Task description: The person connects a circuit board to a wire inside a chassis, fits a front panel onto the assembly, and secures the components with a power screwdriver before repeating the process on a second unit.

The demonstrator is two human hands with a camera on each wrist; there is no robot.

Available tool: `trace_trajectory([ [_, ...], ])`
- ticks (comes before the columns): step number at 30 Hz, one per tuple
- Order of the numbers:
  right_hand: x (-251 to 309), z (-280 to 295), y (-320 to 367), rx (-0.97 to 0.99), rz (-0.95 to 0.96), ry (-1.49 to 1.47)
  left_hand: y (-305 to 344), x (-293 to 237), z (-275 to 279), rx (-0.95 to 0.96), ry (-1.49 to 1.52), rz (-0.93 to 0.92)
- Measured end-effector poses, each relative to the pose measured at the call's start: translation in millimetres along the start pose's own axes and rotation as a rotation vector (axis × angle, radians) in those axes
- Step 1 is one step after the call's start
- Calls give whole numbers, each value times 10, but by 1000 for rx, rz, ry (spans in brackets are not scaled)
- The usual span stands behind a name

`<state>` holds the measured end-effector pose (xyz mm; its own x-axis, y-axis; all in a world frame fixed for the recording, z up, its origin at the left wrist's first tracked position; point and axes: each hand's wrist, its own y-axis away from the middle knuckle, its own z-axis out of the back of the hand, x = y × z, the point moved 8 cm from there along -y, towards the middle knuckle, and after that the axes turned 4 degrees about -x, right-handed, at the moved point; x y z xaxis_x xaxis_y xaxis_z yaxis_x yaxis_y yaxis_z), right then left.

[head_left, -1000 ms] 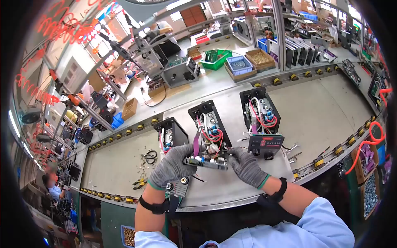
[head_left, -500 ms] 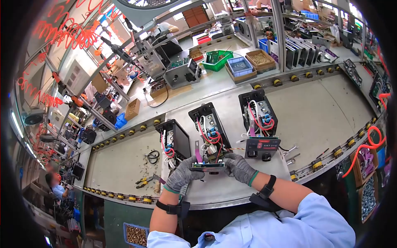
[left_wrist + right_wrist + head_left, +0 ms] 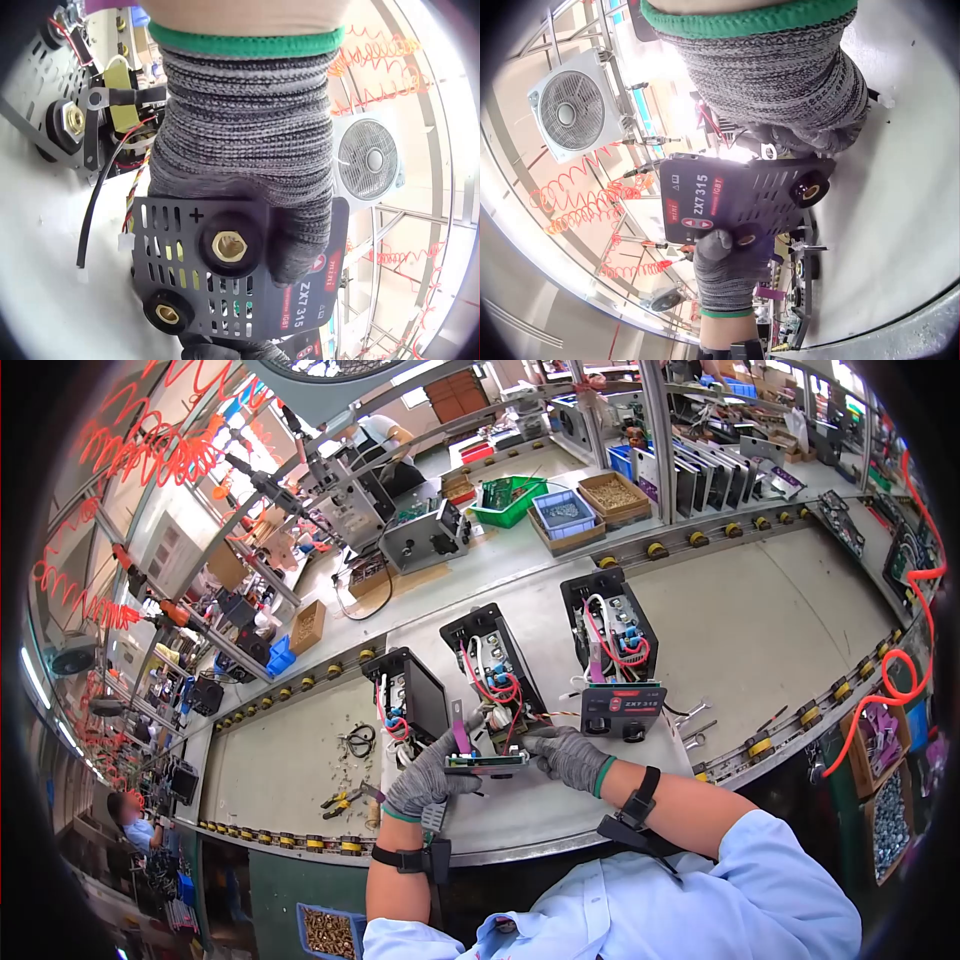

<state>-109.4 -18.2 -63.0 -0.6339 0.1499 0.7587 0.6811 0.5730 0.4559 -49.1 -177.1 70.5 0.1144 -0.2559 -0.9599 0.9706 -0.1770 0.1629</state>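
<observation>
My gloved left hand (image 3: pixel 425 780) grips the left end of a black front panel (image 3: pixel 488 768), its thumb lying on the printed face. That face reads ZX7 315 and carries vent slots and two round brass-centred sockets (image 3: pixel 229 246). A circuit board and a purple strip (image 3: pixel 460 734) show behind the panel. At its right end my gloved right hand (image 3: pixel 572 756) has bent fingers, close to thin coloured wires; I cannot tell what these fingers hold. Just beyond the panel stands an open black-cased unit (image 3: pixel 492 645) with red and white wires. In the left wrist view a white plug (image 3: pixel 126 241) hangs beside the panel.
Similar units stand left (image 3: pixel 415 695) and right (image 3: pixel 608 625), the right one with its front panel (image 3: pixel 622 710) leaning before it. Wrenches (image 3: pixel 695 725) lie at right; yellow-handled pliers (image 3: pixel 343 800) and a black cable coil (image 3: pixel 358 740) lie at left. Roller rails edge the bench.
The panel has turned from lying tilted to standing with its face toward me, then shifted slightly left with both hands. The left hand keeps hold; the right hand has come to the panel's end.
</observation>
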Motion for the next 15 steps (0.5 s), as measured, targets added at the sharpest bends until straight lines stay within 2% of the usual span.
trace_trajectory([
  [3,10,-3,-22,-9,59,12,-48,-100,48,-39,22,61],
  [5,26,-17,-1,-30,50,21,-128,-174,117,-101,-95,-63],
  [7,49,-5,34,-58,37,26,-140,-152,136,-73,-105,-27],
  [10,69,-38,81,-2,8,-41,-117,23,159,-28,7,42],
  [15,166,-59,219,-23,52,105,-113,223,256,-41,99,41],
])
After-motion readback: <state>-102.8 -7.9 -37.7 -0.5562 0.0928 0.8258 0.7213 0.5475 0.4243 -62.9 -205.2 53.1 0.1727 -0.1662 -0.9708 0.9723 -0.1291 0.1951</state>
